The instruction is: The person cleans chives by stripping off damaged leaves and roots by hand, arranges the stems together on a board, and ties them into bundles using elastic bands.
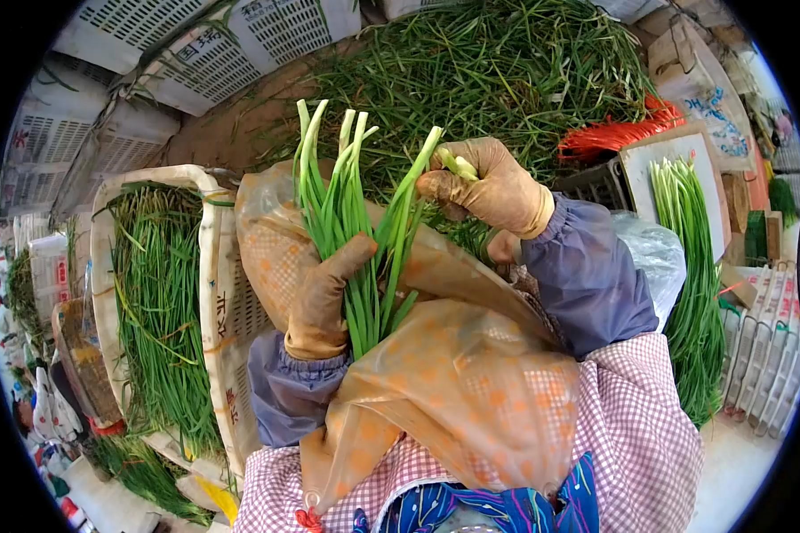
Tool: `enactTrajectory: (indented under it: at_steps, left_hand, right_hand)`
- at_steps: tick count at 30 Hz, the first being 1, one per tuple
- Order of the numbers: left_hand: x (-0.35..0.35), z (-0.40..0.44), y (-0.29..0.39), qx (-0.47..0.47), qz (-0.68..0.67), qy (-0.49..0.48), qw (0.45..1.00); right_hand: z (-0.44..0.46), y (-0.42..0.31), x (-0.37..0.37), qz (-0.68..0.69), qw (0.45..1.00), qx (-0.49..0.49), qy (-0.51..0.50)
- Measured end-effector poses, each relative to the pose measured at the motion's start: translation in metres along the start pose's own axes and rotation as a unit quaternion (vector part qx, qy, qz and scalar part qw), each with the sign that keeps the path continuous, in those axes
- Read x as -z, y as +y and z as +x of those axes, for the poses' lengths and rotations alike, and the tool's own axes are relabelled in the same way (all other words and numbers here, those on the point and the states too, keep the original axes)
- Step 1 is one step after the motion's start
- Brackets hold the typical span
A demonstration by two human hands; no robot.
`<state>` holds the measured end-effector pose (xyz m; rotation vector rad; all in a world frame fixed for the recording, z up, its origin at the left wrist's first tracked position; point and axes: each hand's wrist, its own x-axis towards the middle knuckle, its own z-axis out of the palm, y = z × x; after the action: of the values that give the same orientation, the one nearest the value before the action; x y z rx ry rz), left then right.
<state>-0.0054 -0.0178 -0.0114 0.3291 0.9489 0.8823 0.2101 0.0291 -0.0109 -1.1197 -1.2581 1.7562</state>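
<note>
1. At the far left and along the upper left, white slatted crates (58, 147) stand close together, some carrying dark or red characters.
2. Just in from them, a pale basket (209, 275) with a rounded rim is filled with long green leaves (156, 311), mostly lying in one direction.
3. Right of the basket, the left hand (320, 306), in a soiled tan glove with a purple-grey sleeve above it, has its fingers closed around a bunch of green stalks (356, 235). The thumb lies across the front.
4. The bunch is held above the lap, pale ends up and fanned into several clusters, lower part against an orange-dotted plastic sheet (453, 382) that covers a checked garment (636, 400).
5. Beside the bunch's rightmost pale tip is the right hand (493, 182), also gloved; its fingers are bent and pinch small whitish pieces (458, 164). Whether they also touch that tip, I cannot tell.
6. Beyond both hands, a wide heap of loose green leaves (507, 71) covers the ground.
7. At its right edge lie red-orange strands (618, 135).
8. Farther right, another bunch (689, 258) leans against a white board (636, 178), pale ends up, near clear plastic (653, 253).
</note>
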Motion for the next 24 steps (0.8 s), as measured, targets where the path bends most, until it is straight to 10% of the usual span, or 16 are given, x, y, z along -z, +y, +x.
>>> enactTrajectory:
  at_steps: [3,5,9,15,19,21,24]
  left_hand:
    - [-0.002,-0.002,0.000,0.024,-0.008,-0.014,1.000]
    - [-0.001,0.000,-0.002,0.007,0.010,-0.012,1.000]
    - [0.002,0.001,-0.002,0.019,0.033,-0.001,0.999]
    - [0.007,-0.001,0.002,0.097,-0.040,-0.032,0.994]
    - [0.006,0.002,-0.004,0.076,-0.042,-0.022,0.996]
    - [0.005,0.002,-0.002,0.062,-0.025,-0.034,0.997]
    - [-0.001,-0.002,-0.005,0.008,0.024,0.014,1.000]
  right_hand:
    - [-0.002,0.001,0.005,-0.225,0.968,0.099,0.054]
    - [-0.006,-0.002,0.010,-0.463,0.846,0.221,0.146]
    - [0.002,0.008,0.061,-0.532,0.755,0.246,0.294]
    - [0.002,-0.021,0.157,-0.586,0.646,-0.179,0.456]
    - [0.000,-0.007,0.091,-0.060,0.941,0.082,0.321]
    - [-0.004,-0.012,0.051,0.086,0.986,-0.005,0.142]
    - [0.011,-0.006,0.017,0.073,0.987,-0.001,0.140]
